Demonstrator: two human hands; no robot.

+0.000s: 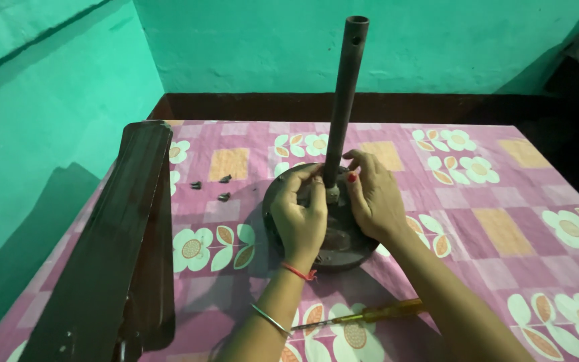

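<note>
The room is dim, with a green cast off the walls [236,47]. Light comes from above and in front of me, so my arms throw soft shadows onto the surface [477,221] toward me. The far right corner sinks into black. The wide lens bends the edges, and focus is fairly sharp.

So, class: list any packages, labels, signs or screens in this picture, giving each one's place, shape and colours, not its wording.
None in view: no package, label, sign or screen.
Left hand and right hand: at the foot of the upright dark metal rod on the round dark motor housing.
Pink flowered tablecloth: bears only flower and square patterns.
</note>
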